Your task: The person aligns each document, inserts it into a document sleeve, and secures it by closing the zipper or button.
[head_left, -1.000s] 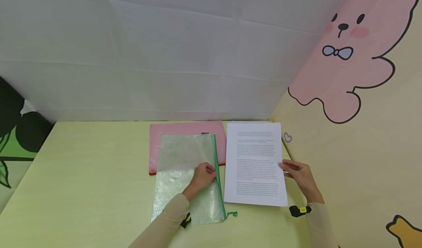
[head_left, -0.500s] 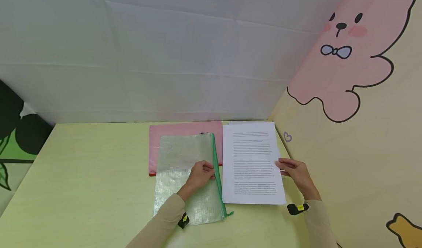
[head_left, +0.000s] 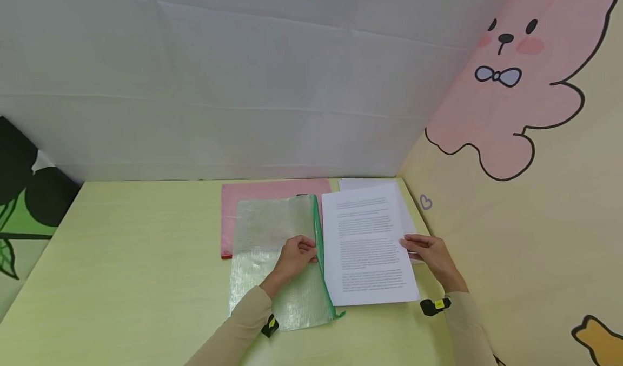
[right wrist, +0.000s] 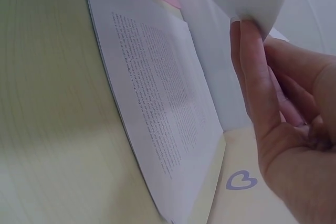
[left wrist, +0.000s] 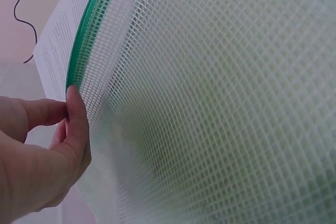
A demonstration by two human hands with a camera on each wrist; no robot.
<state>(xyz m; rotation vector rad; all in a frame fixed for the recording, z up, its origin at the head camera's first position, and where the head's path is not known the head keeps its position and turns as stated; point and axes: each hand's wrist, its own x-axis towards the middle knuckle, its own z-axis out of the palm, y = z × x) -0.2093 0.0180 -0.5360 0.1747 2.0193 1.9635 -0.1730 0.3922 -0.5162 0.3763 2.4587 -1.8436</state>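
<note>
On the big pale table (head_left: 146, 274), the see-through bag (head_left: 272, 225) lies in nearly the same spot as a second ago, partly on top of the pink bag (head_left: 272, 188). The printed paper (head_left: 370, 247) is what has just changed: it has moved left, and its top leans a bit to the left too. Before, it hid nearly all of the other papers (right wrist: 157, 87); now they peek out past its top and right side. To me that looks like the paper has come loose from the pile, so it and the see-through bag are near enough to work on together. I can't tell if it is one sheet or a few. Its left side now covers a bit of the pink bag. The right hand (head_left: 435, 259) pinches the paper's right side and has moved left with it. The left hand (head_left: 294, 258) pinches the bag's green edge (head_left: 318, 225) and has hardly moved. The paper is right by that edge, but I can't tell if they touch. Smallest is the green string (head_left: 340, 315) at the edge's near end; less of it shows than before.
</note>
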